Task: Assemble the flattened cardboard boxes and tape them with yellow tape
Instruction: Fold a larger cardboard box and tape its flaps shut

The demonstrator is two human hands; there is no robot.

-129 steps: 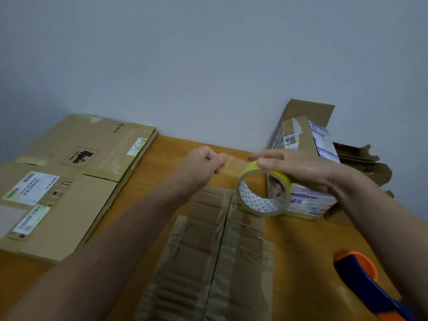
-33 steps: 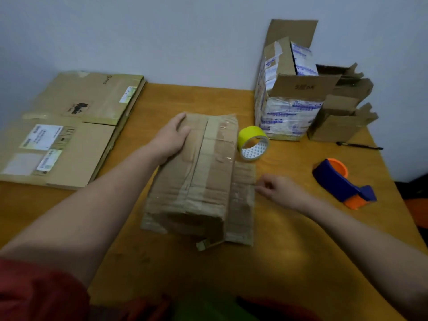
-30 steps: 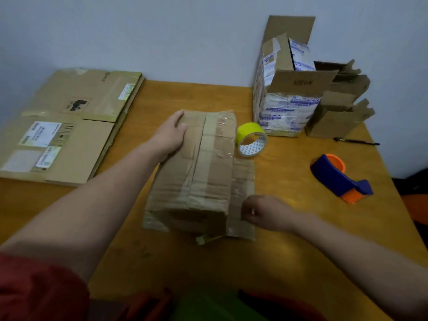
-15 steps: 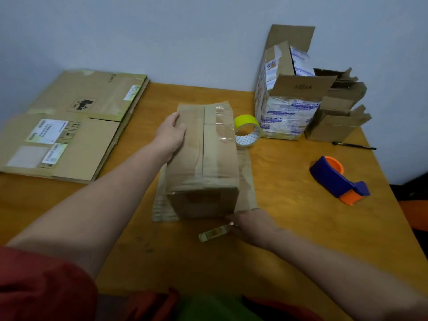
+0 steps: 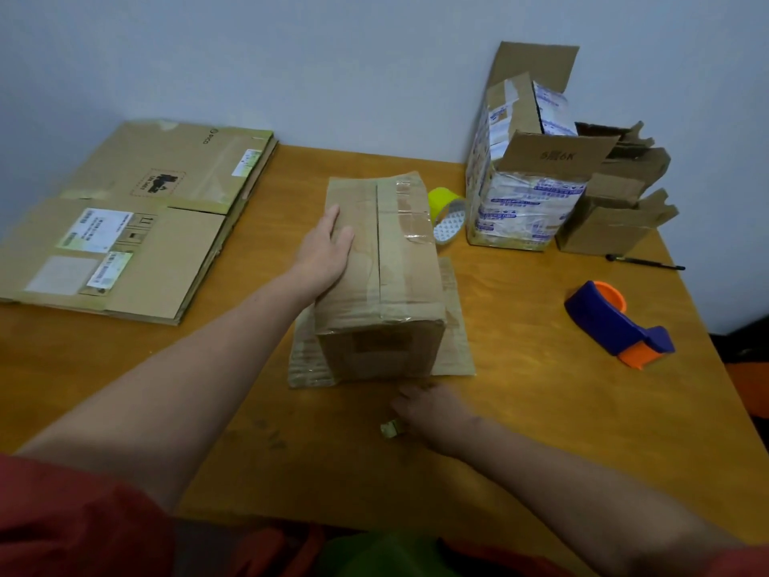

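Head view: a small cardboard box (image 5: pixel 380 276) stands mid-bench (image 5: pixel 541 410), its lower flaps splayed flat on the wood on either side. Likely hazards: the flaps appear unsecured, so the box may slump out of square if the pressing hand lifts. The yellow tape roll (image 5: pixel 447 214) sits behind the box, an awkward reach across it. The left hand (image 5: pixel 328 251) lies flat on the box top, fingers (image 5: pixel 339 226) straight, beside the centre seam. The right hand (image 5: pixel 432 410) rests on the bench just before the box's near face. Its fingers look loosely curled; whether they pinch the tape scrap (image 5: pixel 391 428) beside them cannot be told.
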